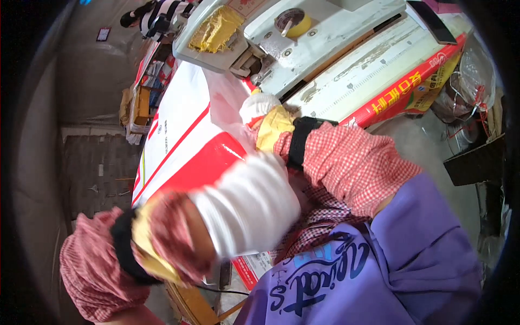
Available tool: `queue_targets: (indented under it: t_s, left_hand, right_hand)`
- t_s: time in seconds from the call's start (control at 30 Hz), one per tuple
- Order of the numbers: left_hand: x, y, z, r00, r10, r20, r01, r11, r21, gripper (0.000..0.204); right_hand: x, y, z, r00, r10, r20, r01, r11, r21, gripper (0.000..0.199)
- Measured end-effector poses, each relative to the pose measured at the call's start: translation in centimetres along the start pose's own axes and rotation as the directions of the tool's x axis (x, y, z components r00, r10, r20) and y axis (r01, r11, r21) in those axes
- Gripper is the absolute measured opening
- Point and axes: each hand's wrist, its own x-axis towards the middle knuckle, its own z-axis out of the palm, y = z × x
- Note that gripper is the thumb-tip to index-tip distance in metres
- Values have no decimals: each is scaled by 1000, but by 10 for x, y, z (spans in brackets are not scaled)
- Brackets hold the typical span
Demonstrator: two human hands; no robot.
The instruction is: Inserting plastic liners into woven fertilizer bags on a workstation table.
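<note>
Beside the pale machine (338, 57): white-and-red sheet (187, 122), spread leftward; right gloved hand (261, 108) at its edge, presumably steadying it; left gloved hand (246, 206), blurred, over its near end; finger state of both, cannot tell.

Two hands (246, 206), two black straps (299, 142), one phone (433, 23) show.

tape roll (303, 26): on machine (336, 26) | phone (431, 21): on table (341, 81), right end | sheet (181, 116): left of machine
</note>
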Motion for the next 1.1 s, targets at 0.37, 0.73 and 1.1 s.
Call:
queue_targets:
  t_s: [0.37,0.73,1.1]
  left_hand:
    - [-68,-69,-38,896,108,430,305,555,-774,14]
    - [29,2,1,968,41,247,219,342,-914,19]
    - [-20,-66,28,956,229,186,56,479,-876,5]
  right_hand:
    - [-13,-3,40,979,88,-186,-110,988,-111,9]
    - [18,10,39,981,175,-88,-175,984,6,12]
    - [1,56,-12,975,86,204,-156,919,361,43]
